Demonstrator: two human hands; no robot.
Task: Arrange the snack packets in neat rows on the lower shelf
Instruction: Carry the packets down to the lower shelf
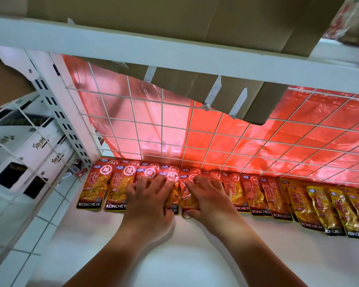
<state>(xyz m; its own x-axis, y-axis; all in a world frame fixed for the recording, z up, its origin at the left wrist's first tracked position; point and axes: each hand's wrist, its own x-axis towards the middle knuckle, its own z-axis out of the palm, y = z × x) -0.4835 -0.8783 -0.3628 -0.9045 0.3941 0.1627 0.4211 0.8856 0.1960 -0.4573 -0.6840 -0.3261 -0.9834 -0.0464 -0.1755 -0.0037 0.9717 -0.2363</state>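
Several orange-red snack packets point(93, 187) marked KONCHEW lie side by side in a row along the back of the white lower shelf point(133, 235), against the wire grid. Yellower packets point(327, 210) continue the row at the right. My left hand point(151, 195) lies flat with spread fingers on packets in the middle of the row. My right hand point(207, 195) lies flat on the neighbouring packet point(190, 200), its thumb at that packet's lower edge. Both hands hide the packets under them.
A white wire grid point(174, 129) with red plastic sheet behind it backs the shelf. A cardboard box point(216, 88) hangs over the upper shelf edge point(133, 48). White boxes point(25, 154) sit behind a side grid at the left. The shelf's front half is bare white.
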